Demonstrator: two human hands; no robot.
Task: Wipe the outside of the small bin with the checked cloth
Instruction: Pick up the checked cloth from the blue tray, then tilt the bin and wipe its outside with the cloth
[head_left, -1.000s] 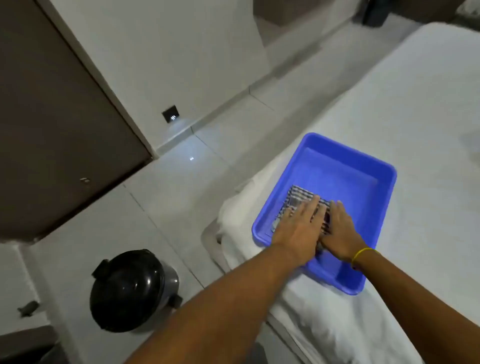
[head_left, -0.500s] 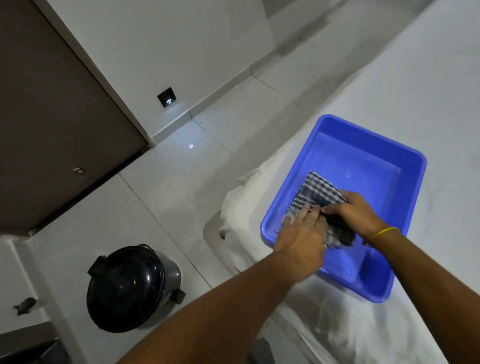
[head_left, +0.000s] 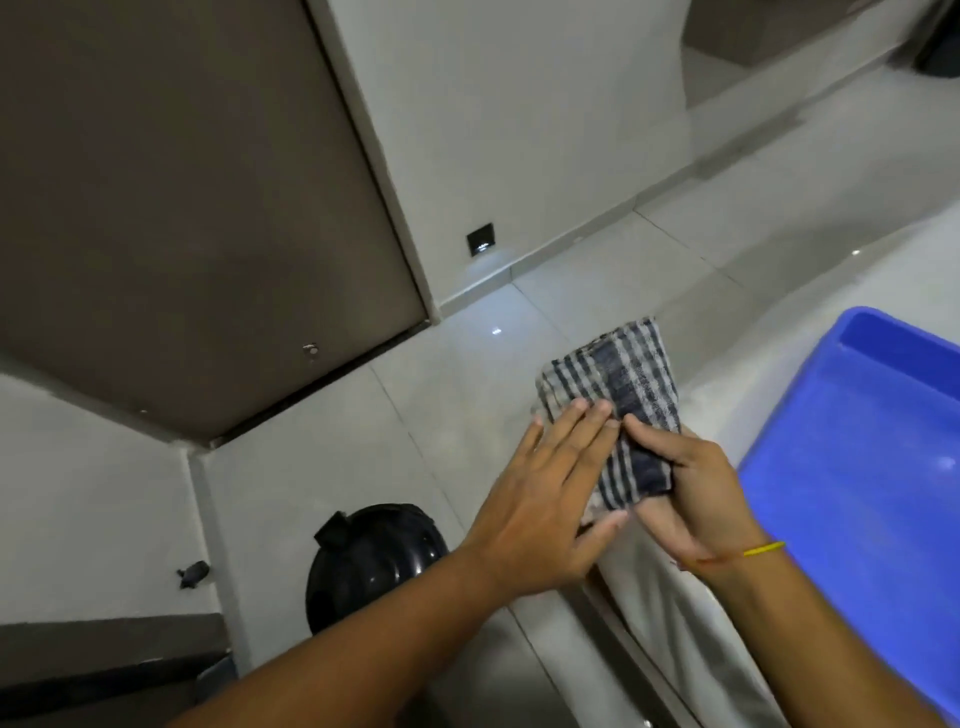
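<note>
The folded blue-and-white checked cloth (head_left: 618, 384) is held up in the air over the floor, left of the bed. My right hand (head_left: 691, 493) grips its lower end, thumb on top. My left hand (head_left: 545, 493) lies flat against the cloth's left side, fingers straight and together. The small bin (head_left: 374, 556), round with a glossy black domed lid, stands on the floor below my left forearm, which hides its lower part.
A blue plastic tray (head_left: 872, 467) sits on the white-sheeted bed (head_left: 691, 639) at the right. A brown door (head_left: 182, 208) and white wall stand ahead. A small dark object (head_left: 193, 574) lies on the floor left of the bin.
Both hands lifted the checked cloth out of the blue tray and carried it left, off the bed. The view swung left toward the door and bin.
</note>
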